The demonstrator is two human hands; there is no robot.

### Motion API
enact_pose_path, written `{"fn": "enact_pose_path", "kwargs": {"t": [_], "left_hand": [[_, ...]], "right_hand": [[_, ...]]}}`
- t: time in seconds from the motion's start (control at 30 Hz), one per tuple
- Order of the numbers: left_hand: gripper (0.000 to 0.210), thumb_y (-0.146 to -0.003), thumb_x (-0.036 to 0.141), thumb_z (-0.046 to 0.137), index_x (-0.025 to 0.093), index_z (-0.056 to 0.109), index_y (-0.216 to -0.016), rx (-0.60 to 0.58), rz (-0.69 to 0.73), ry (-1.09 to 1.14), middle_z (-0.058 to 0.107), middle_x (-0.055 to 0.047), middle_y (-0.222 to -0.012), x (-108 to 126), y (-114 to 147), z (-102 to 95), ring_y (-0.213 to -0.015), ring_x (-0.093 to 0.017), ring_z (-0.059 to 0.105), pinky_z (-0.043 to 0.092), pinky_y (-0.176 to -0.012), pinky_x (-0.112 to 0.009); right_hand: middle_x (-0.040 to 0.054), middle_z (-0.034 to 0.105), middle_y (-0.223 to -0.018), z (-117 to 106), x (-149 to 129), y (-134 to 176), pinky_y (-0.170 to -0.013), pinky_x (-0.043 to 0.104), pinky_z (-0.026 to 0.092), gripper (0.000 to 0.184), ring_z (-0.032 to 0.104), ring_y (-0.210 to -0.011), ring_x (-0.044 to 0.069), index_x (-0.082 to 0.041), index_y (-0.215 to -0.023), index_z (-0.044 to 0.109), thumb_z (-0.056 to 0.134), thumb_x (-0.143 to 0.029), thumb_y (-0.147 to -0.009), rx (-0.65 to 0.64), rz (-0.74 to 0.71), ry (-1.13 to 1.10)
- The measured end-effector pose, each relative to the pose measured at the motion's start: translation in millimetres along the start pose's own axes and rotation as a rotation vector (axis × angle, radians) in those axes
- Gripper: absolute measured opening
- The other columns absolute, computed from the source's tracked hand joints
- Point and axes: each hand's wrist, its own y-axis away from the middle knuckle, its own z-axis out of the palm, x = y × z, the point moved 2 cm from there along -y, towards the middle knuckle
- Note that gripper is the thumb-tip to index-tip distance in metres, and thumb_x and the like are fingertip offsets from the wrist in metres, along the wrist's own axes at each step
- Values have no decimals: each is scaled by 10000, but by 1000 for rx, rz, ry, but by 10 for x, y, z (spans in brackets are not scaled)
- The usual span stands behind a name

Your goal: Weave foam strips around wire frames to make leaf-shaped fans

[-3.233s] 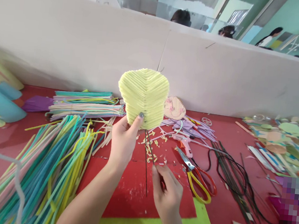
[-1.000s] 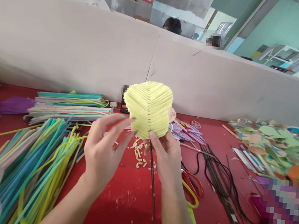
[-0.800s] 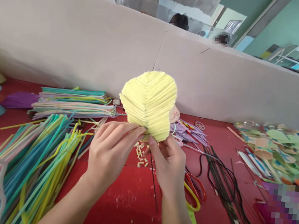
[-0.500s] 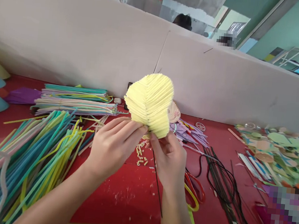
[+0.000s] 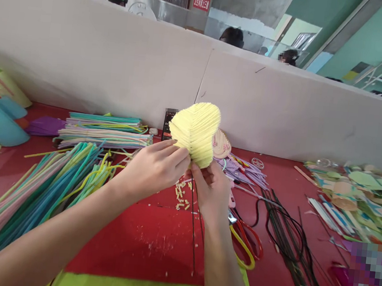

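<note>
A pale yellow leaf-shaped piece of pipe cleaners (image 5: 197, 128), with a seam down its middle, is held up above the table. My left hand (image 5: 159, 164) pinches its lower left edge near the base. My right hand (image 5: 211, 188) is closed around the base from the right, its thumb in front and its other fingers partly hidden behind. A thin dark wire (image 5: 193, 227) hangs from the base like a stem. Short yellow clippings (image 5: 182, 194) lie on the table beneath.
Bundled pipe cleaners (image 5: 40, 191) cover the left side. Red-and-yellow-handled scissors (image 5: 246, 244) lie right of my right forearm, beside dark wires (image 5: 289, 244). A phone (image 5: 169, 120) leans against the white partition (image 5: 117, 67). Green cutouts (image 5: 360, 186) sit far right.
The yellow leaf has turned slightly and sits a little lower, with both hands still on it. My left forearm has swung lower to the left, and the camera view has shifted slightly.
</note>
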Motion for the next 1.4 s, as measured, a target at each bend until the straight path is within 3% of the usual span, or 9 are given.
{"fn": "enact_pose_path", "kwargs": {"t": [0.23,0.47,0.67,0.87,1.17,1.4], "left_hand": [[257,-840,84,449,153,516,-602,12,-65,-36,539,-5,-638,31,-32,55,-589,-107,517,453,-574,-249],[174,-854,96,445,161,599,-901,144,-188,43,642,-27,-811,133,38,62,-747,-127,610,492,-693,-259],[191,-864,89,420,131,600,-913,170,-260,-12,654,-48,-787,257,-7,90,-746,-145,631,503,-724,-272],[194,-868,84,412,124,602,-879,127,-224,0,643,-53,-764,245,-54,106,-727,-140,621,498,-691,-256],[173,-876,104,416,128,587,-855,101,-219,109,630,-46,-770,208,-67,123,-704,-121,605,497,-668,-235],[165,-879,111,414,131,578,-888,63,-184,117,634,-58,-820,201,-33,169,-757,-130,609,512,-706,-247]], "right_hand": [[11,639,-732,-7,-8,16,-617,247,490,125,612,-677,137,-176,-880,581,538,-289,-846,41,-25,-19],[-2,611,-711,-3,-5,10,-635,270,503,141,607,-632,131,-180,-913,580,556,-300,-842,67,-7,-173],[-1,617,-713,-1,-33,27,-570,238,464,171,578,-626,127,-176,-918,583,555,-325,-840,139,-1,-23],[-8,617,-681,-29,-51,31,-537,225,453,156,572,-609,123,-182,-858,579,554,-334,-837,177,2,82],[18,643,-775,-45,-22,26,-656,271,517,133,620,-696,140,-186,-893,576,558,-303,-832,152,32,-95],[-3,620,-684,-37,-32,36,-558,237,483,143,595,-612,127,-181,-833,558,572,-322,-817,211,63,-30]]}}
